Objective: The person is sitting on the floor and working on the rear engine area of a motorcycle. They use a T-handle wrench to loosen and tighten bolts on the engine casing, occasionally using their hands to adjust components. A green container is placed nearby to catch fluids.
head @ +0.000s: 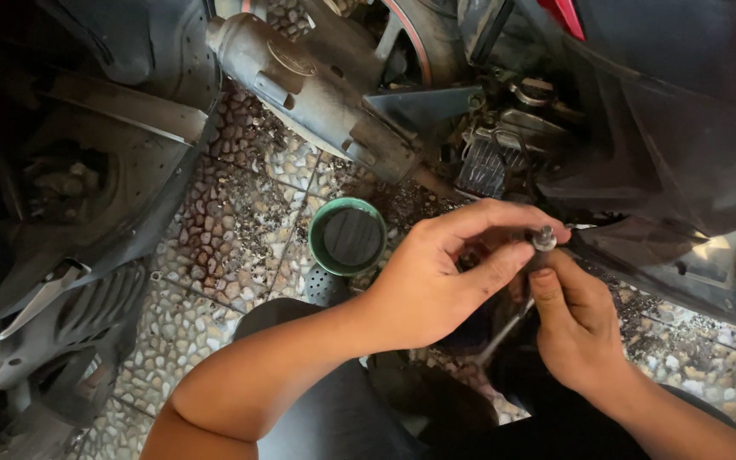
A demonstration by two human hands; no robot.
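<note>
- The left hand [423,285] has its fingers [504,217] curled closed around a small metal bolt [544,238].
- The right hand [577,328] pinches the same bolt from below, thumb up.
- The bolt sits between both hands, just beside the scooter's dark body panel [666,153].
- A green cup [347,237] stands on the pebble floor [215,247], near the exhaust pipe [317,94].

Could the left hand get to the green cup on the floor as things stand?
Probably yes. The green cup stands open on the pebbled floor beside the left hand, nothing between them, though that hand's fingers now pinch a small metal bolt.
</note>
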